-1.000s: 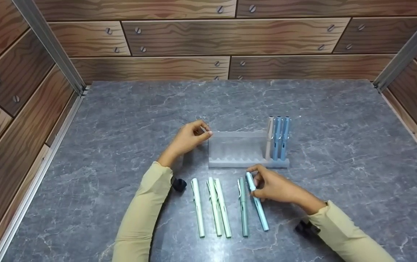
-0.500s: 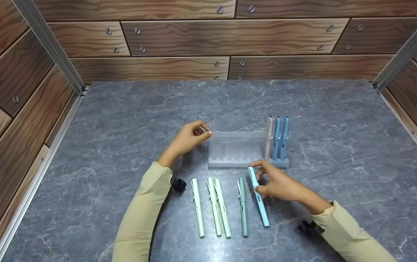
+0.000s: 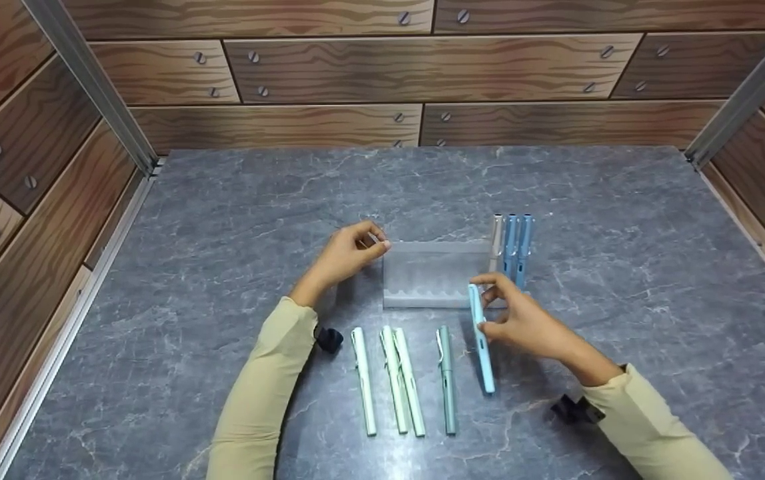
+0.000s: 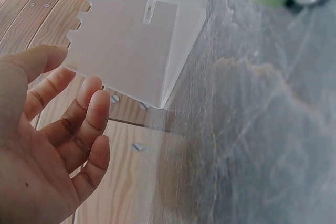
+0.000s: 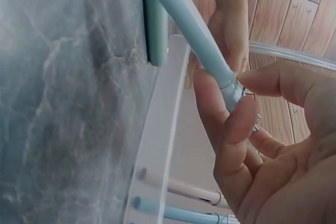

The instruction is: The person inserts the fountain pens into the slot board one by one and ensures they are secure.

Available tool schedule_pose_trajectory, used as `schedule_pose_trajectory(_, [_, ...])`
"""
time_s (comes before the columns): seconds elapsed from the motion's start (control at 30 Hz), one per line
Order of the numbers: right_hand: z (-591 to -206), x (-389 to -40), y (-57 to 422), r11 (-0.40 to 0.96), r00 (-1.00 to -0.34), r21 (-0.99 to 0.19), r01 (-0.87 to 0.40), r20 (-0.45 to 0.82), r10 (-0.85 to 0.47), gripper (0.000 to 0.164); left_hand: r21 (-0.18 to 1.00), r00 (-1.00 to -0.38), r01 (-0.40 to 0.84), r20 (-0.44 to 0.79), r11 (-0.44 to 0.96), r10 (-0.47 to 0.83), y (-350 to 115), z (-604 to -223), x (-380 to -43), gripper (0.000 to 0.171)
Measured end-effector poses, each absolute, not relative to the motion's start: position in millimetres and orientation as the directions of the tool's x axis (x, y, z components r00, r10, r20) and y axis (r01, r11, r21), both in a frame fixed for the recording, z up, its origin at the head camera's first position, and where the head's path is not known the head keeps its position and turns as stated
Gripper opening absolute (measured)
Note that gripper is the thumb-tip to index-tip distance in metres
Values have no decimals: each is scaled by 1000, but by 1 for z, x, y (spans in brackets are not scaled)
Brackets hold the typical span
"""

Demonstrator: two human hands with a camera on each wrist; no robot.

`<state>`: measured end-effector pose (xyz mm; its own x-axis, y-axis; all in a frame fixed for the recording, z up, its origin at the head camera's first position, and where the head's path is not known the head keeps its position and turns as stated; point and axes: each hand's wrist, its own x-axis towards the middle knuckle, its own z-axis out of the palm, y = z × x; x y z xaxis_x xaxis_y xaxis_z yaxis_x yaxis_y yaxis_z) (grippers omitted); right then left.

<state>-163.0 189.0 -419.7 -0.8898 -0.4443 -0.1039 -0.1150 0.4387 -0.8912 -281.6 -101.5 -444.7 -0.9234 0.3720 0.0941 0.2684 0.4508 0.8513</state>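
Note:
My right hand (image 3: 522, 323) pinches a light blue pen (image 3: 481, 347) between thumb and fingers, held tilted above the table just in front of the clear pen stand (image 3: 432, 300). The right wrist view shows the fingertips on the light blue pen (image 5: 197, 30) near its clip end. With thumb and index finger, my left hand (image 3: 345, 253) pinches the upper left corner of the stand; its other fingers curl loosely in the left wrist view. A greyish-pink pen (image 3: 496, 240) and two blue pens (image 3: 510, 247) stand at the rack's right end, their lower parts hidden behind my right hand.
On the table (image 3: 222, 220) before the stand lie a dark green pen (image 3: 447, 380) and several pale green pens, one (image 3: 363, 380) apart at left and two side by side (image 3: 401, 383). Wood-patterned walls (image 3: 422, 67) enclose the back and sides.
My right hand has lifted the light blue pen off the table and moved it up and slightly right, toward the stand. My left hand has stayed at the stand's corner.

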Motion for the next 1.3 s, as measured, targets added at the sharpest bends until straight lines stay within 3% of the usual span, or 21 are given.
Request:
schedule_pose_trajectory(0.7, [-399, -177, 188, 539, -967, -821, -186, 56, -249, 63, 835, -924, 284, 107, 472, 367, -101, -444, -282, 18])
schedule_pose_trajectory(1.3, [-405, -186, 187, 635, -929, -693, -341, 349, -119, 62, 834, -923, 278, 96, 475, 373, -101, -445, -282, 18])
